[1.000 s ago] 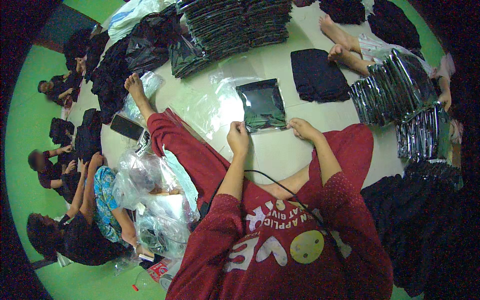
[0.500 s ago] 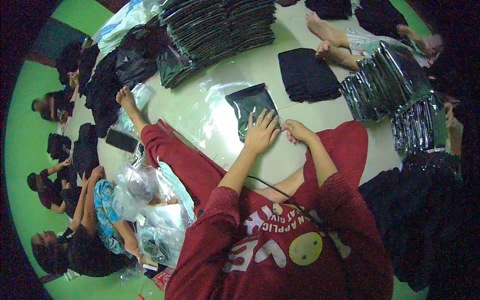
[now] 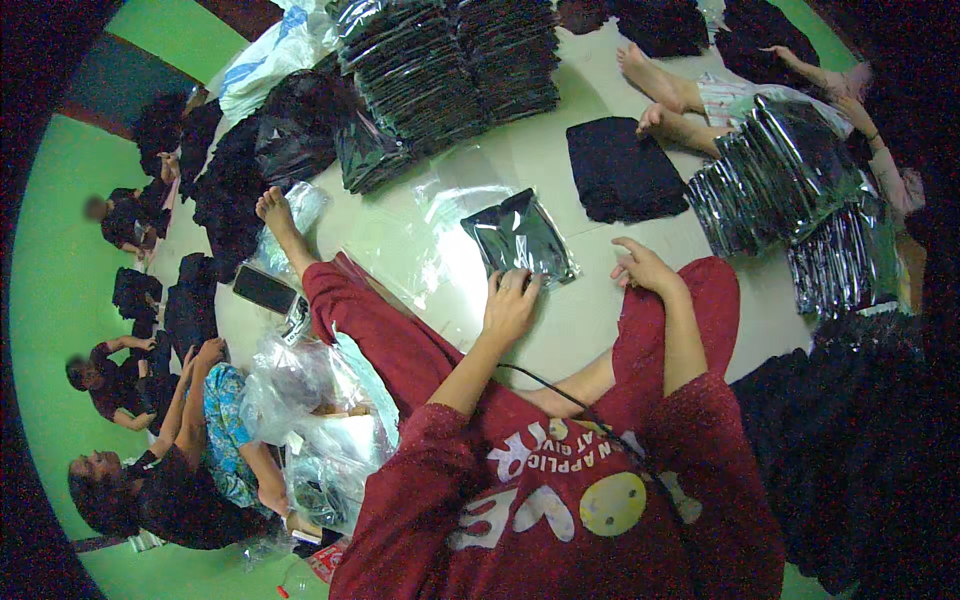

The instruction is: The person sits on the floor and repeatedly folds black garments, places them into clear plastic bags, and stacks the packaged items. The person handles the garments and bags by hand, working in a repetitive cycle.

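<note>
**Left hand [image 3: 512,306] on a square black packet in glossy clear plastic [image 3: 515,235], right hand [image 3: 645,270] free**

In the head view, the packet lay on the pale tiled floor [image 3: 590,245] between the person's legs in maroon trousers [image 3: 385,310]. Thin clear plastic sleeves [image 3: 400,255] were spread to its left. Beyond it rose a tall stack of black packets [image 3: 455,85]; to the far right sat a folded black cloth pile [image 3: 625,168], with a slanting stack of shiny wrapped packets [image 3: 765,185] past that. A black smartphone [image 3: 264,288] and crumpled clear plastic bags [image 3: 320,430] lay beside the left leg, and a heap of black cloth [image 3: 840,440] filled the right side.

The left fingers covered part of the packet's near edge; whether the thumb pinched it could not be told. The right hand hung apart from it, near the right knee, fingers spread.

The nearly square packet was set askew, its slightly longer sides running from far left to near right.

Pale lettering and a round yellow face marked the maroon shirt [image 3: 570,560]. A whitish patch on the packet was glare or a label; which was unclear.
</note>
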Available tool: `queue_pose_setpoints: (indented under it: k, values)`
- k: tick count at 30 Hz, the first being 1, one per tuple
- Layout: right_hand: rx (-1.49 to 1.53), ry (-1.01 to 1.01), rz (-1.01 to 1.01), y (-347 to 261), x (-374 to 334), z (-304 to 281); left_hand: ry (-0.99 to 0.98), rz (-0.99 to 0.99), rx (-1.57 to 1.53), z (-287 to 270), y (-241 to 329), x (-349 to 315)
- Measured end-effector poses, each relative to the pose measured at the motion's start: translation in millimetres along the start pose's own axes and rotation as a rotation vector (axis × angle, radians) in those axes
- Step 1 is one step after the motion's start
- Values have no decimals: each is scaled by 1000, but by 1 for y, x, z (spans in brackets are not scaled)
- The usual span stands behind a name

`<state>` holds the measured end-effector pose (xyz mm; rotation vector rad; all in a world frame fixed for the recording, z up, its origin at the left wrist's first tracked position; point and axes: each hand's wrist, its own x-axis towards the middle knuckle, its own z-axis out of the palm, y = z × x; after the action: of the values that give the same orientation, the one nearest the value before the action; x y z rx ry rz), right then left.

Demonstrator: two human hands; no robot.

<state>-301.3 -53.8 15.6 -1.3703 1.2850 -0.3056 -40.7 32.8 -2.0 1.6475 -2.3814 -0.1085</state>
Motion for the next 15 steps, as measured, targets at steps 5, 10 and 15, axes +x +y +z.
queue_pose_setpoints:
  k: [5,10,15]
  values:
    - [-20,-27,-61,-1,9,5,254,-28,-59,-54,-6,15]
    - [31,-10,7,3,11,4,231,-101,-421,-121,-36,51]
    - [43,-25,-69,3,14,12,-139,-435,-100,-86,-49,69]
